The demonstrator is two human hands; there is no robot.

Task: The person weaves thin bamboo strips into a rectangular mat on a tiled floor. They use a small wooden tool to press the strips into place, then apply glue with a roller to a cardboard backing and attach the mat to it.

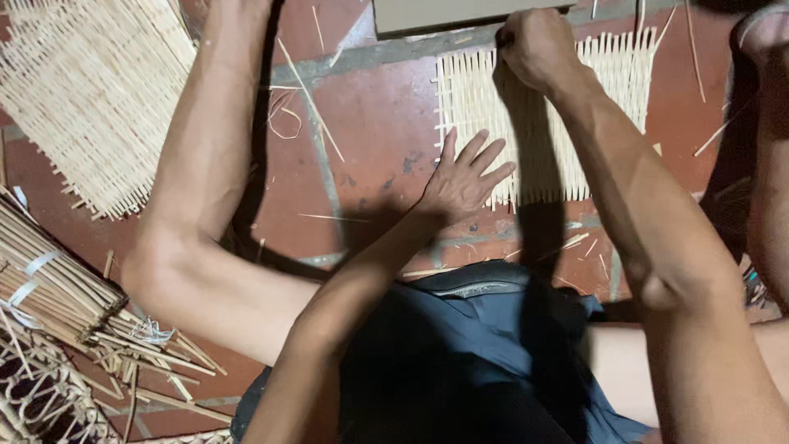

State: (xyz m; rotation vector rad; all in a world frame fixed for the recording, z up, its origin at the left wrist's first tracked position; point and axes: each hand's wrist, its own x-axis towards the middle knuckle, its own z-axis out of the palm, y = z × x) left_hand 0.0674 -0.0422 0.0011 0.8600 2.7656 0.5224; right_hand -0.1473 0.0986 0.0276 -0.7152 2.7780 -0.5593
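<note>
1. The small woven mat (534,123) lies flat on the red tiled floor (378,123), straight ahead of the person, its far edge close to a pale board (460,12) at the top of the view.
2. Most of the mat's middle looks closely woven; loose strip ends stick out along its sides and near edge, so by my judgement the weave is far along but the edges are unfinished.
3. The left hand (464,177) rests on the mat's near-left corner, palm down, fingers (485,156) spread and released, pinning it to the floor.
4. The right hand (538,49) is at the far edge, fingers clenched as if around a strip; what it grips is hidden, so I cannot tell.
5. Around: a larger woven panel (90,99) lies well apart at the upper left, a tied bundle of strips (49,288) at the left, loose offcuts (156,353) beside it, and openwork weaving (41,403) in the lower-left corner.
6. The person's bent knee (205,164) and crossing forearms crowd the space; stray slivers (308,99) litter the floor near the mat.
</note>
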